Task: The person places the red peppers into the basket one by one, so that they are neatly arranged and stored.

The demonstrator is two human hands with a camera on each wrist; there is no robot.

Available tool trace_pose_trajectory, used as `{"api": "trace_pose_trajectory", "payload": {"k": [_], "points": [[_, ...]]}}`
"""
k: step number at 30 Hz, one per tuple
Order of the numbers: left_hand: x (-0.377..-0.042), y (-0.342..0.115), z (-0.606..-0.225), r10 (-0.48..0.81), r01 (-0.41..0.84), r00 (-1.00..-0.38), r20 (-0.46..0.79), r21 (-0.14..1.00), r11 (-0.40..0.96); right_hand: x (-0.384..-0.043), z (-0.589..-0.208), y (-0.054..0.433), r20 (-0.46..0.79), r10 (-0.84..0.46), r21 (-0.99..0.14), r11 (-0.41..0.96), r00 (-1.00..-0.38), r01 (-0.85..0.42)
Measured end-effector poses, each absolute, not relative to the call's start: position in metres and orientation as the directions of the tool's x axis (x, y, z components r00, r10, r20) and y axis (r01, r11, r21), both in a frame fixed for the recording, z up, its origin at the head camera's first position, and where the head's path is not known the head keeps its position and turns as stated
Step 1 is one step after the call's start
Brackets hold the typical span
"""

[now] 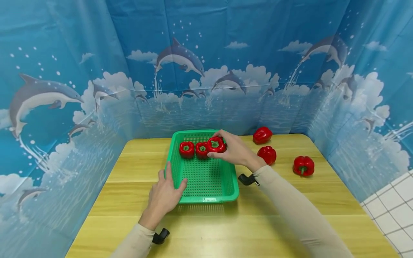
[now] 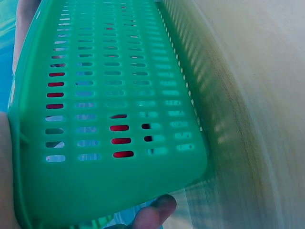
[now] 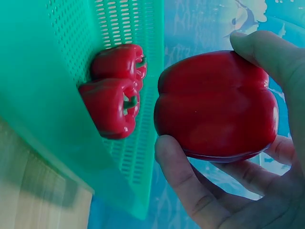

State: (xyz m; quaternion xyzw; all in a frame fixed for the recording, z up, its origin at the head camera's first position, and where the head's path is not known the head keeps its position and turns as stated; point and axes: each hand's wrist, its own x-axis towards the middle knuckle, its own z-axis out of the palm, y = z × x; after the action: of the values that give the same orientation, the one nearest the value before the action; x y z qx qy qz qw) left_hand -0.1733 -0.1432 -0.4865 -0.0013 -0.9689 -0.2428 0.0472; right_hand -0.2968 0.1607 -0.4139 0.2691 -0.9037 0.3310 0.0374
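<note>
My right hand (image 1: 237, 148) grips a red bell pepper (image 3: 217, 105), thumb on one side and fingers on the other. It holds the pepper over the right back part of a green plastic basket (image 1: 234, 179). Inside, two more bell peppers, a left one (image 1: 186, 149) and a right one (image 1: 201, 150), stand side by side with stems up. The held pepper partly overlaps the right one in the head view. At the basket's left side my left hand (image 1: 164, 195) holds the rim, thumb over the inside. Its fingertips (image 2: 164, 205) show beside the slotted outer wall in the left wrist view.
Right of the basket, three loose red bell peppers lie on the wooden table (image 1: 206, 233): one at the back (image 1: 262, 135), one behind my right forearm (image 1: 267, 154) and one farther right (image 1: 303, 166). A blue dolphin-print curtain (image 1: 200, 107) hangs around the table.
</note>
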Motion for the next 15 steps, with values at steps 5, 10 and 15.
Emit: {"api": "trace_pose_trajectory", "payload": {"k": [5,10,15], "points": [[-0.176,-0.142,-0.486,-0.020,0.034,-0.994,0.107,0.475,0.879,-0.300,-0.412,0.156,0.263,-0.483,-0.586,0.608,-0.835,-0.536],[-0.177,-0.142,-0.486,-0.013,0.043,-0.993,0.118,0.461,0.887,-0.302,-0.411,0.151,0.272,-0.510,-0.557,0.608,-0.816,-0.566],[-0.173,-0.143,-0.488,-0.022,0.033,-0.993,0.117,0.443,0.896,-0.301,-0.413,0.142,0.252,-0.524,-0.568,0.600,-0.814,-0.562]]}}
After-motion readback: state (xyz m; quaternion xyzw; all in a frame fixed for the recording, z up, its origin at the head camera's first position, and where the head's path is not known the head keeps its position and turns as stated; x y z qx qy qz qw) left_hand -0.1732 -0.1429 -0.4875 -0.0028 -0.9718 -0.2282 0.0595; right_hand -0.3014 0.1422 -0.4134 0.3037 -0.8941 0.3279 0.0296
